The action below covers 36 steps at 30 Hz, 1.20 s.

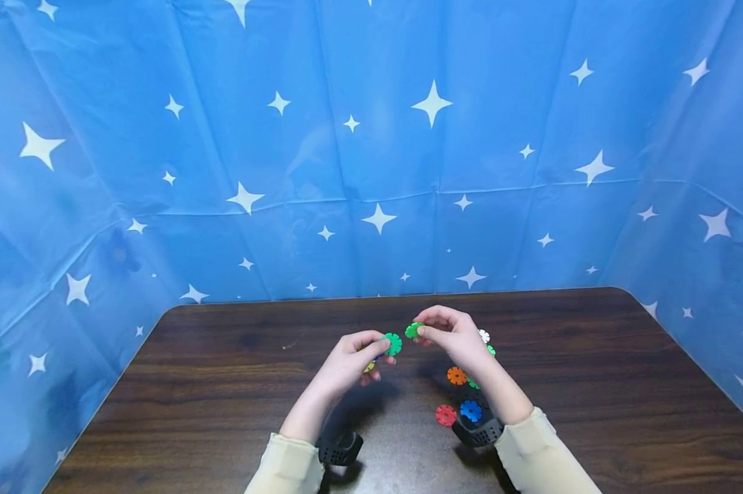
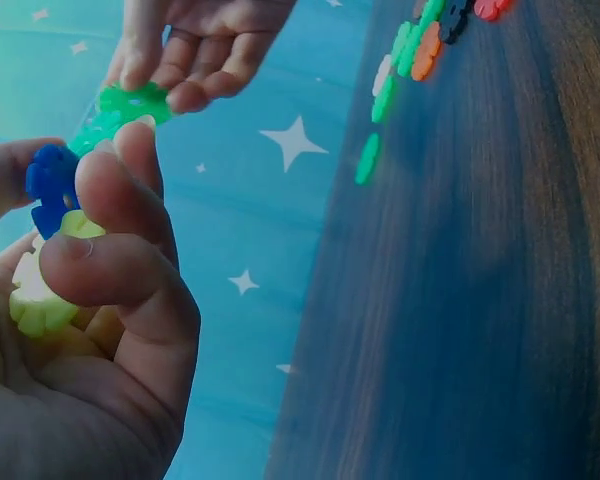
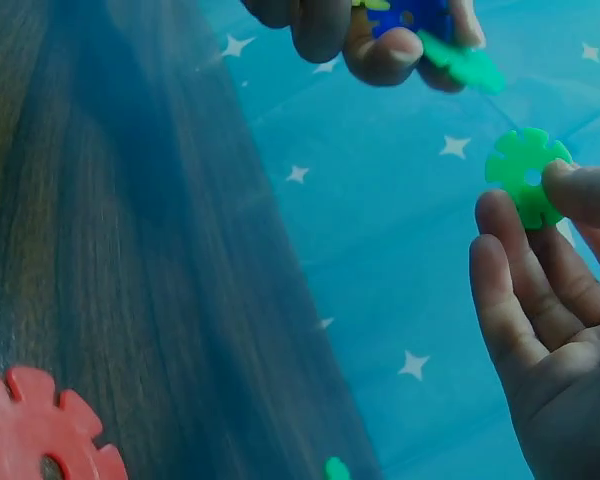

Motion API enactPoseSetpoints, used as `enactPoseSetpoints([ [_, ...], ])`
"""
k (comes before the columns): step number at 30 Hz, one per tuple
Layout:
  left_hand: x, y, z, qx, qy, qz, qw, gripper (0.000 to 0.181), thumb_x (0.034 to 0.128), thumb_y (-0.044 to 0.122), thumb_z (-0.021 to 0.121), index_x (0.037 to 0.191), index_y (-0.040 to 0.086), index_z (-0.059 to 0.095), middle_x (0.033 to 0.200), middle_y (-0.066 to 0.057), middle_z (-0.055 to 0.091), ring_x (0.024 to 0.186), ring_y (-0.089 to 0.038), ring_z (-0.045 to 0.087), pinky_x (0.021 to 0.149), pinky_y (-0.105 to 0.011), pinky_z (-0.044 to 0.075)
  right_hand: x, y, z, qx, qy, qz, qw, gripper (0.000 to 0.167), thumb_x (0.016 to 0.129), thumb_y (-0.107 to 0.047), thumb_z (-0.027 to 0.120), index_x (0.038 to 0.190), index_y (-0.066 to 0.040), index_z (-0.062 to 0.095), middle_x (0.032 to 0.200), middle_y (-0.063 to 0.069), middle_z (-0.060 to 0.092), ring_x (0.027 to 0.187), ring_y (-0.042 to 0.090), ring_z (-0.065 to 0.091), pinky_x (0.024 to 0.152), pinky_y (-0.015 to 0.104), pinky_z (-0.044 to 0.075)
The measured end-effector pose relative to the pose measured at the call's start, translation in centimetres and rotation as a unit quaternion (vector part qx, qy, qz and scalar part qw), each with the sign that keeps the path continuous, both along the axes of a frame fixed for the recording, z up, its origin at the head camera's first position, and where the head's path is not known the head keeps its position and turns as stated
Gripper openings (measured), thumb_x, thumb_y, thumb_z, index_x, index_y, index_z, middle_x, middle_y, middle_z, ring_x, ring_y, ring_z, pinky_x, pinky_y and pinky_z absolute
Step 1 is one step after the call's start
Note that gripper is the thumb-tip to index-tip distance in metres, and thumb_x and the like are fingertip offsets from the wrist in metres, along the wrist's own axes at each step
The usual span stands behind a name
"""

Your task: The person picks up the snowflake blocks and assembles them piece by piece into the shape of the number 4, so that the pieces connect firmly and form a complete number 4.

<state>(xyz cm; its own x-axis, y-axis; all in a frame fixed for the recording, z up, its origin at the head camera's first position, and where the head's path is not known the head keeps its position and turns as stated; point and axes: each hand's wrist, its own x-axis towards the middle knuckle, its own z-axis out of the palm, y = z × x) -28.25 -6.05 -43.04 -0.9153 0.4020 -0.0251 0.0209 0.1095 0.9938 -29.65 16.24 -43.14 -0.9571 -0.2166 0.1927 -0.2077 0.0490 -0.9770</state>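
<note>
Above the table, my left hand point(image 1: 345, 362) holds a small joined group of notched plastic discs: a green disc point(image 1: 393, 344) at the outer end, a blue disc point(image 2: 52, 188) and a yellow disc point(image 2: 40, 298) partly covered by fingers. To its right, my right hand point(image 1: 462, 337) pinches a single green disc point(image 3: 525, 172) between thumb and fingers. A narrow gap separates the two green discs in the head view. In the left wrist view they overlap in line of sight.
On the brown table point(image 1: 223, 384), loose discs lie beneath and beside the right forearm: red point(image 1: 446, 415), blue point(image 1: 470, 411), orange point(image 1: 456, 375), white point(image 1: 484, 336) and several green ones, partly hidden by the arm. A blue star-patterned curtain point(image 1: 322, 158) hangs behind the table's far edge.
</note>
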Motion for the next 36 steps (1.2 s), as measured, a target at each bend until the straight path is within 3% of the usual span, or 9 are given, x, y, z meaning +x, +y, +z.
enactPoseSetpoints([
  [7,-0.1,0.1,-0.3,0.003,-0.005,0.006,1.0,0.027,0.0976,0.027,0.058,0.104,0.002,0.066,0.082,-0.009,0.068,0.05,-0.012,0.05,0.045,-0.023,0.036,0.3,-0.4,0.0,0.015,0.031,0.008,0.9994,0.017,0.09,-0.004,0.067,0.105,0.005,0.066,0.096,0.012,0.069,0.093,0.042,0.065,0.08,0.043,0.055],
  [13,0.0,0.1,-0.2,0.0,-0.011,-0.002,0.9999,0.029,0.0986,0.028,0.057,0.106,0.001,0.066,0.081,-0.01,0.067,0.049,-0.013,0.045,0.044,-0.024,0.034,0.6,-0.6,0.2,0.034,0.037,0.013,0.9986,0.014,0.09,-0.007,0.068,0.103,-0.001,0.069,0.099,0.011,0.069,0.096,0.038,0.065,0.085,0.047,0.053],
  [19,0.1,0.1,-0.2,0.004,-0.013,0.004,0.9999,0.031,0.0993,0.029,0.056,0.108,0.001,0.065,0.082,-0.011,0.067,0.048,-0.012,0.045,0.044,-0.024,0.034,0.7,-0.6,0.3,0.04,0.041,0.012,0.9983,0.017,0.09,-0.008,0.069,0.103,0.002,0.069,0.099,0.012,0.069,0.097,0.04,0.064,0.087,0.054,0.049],
  [26,0.2,0.2,-0.1,0.002,-0.007,0.005,1.0,0.031,0.0991,0.03,0.055,0.105,0.002,0.066,0.085,-0.02,0.065,0.048,-0.01,0.044,0.042,-0.021,0.033,0.8,-0.7,0.4,0.043,0.03,0.017,0.9985,0.014,0.09,-0.002,0.066,0.103,0.004,0.069,0.102,0.015,0.069,0.1,0.045,0.062,0.081,0.034,0.054],
  [33,0.2,0.2,0.0,0.021,-0.001,-0.014,0.9997,0.027,0.1005,0.025,0.052,0.098,0.0,0.063,0.077,-0.011,0.059,0.047,-0.009,0.036,0.042,-0.02,0.028,2.2,-1.3,2.3,0.057,0.046,0.021,0.9971,0.014,0.089,0.003,0.065,0.101,0.01,0.067,0.1,0.019,0.068,0.091,0.035,0.065,0.074,0.03,0.054],
  [36,0.2,0.2,0.1,0.026,-0.001,-0.017,0.9995,0.026,0.1008,0.022,0.052,0.097,-0.003,0.06,0.075,-0.008,0.056,0.047,-0.01,0.035,0.042,-0.02,0.027,1.8,-1.1,1.6,0.045,0.057,0.03,0.9969,0.013,0.089,0.003,0.066,0.1,0.009,0.068,0.1,0.018,0.068,0.087,0.024,0.067,0.074,0.031,0.054],
])
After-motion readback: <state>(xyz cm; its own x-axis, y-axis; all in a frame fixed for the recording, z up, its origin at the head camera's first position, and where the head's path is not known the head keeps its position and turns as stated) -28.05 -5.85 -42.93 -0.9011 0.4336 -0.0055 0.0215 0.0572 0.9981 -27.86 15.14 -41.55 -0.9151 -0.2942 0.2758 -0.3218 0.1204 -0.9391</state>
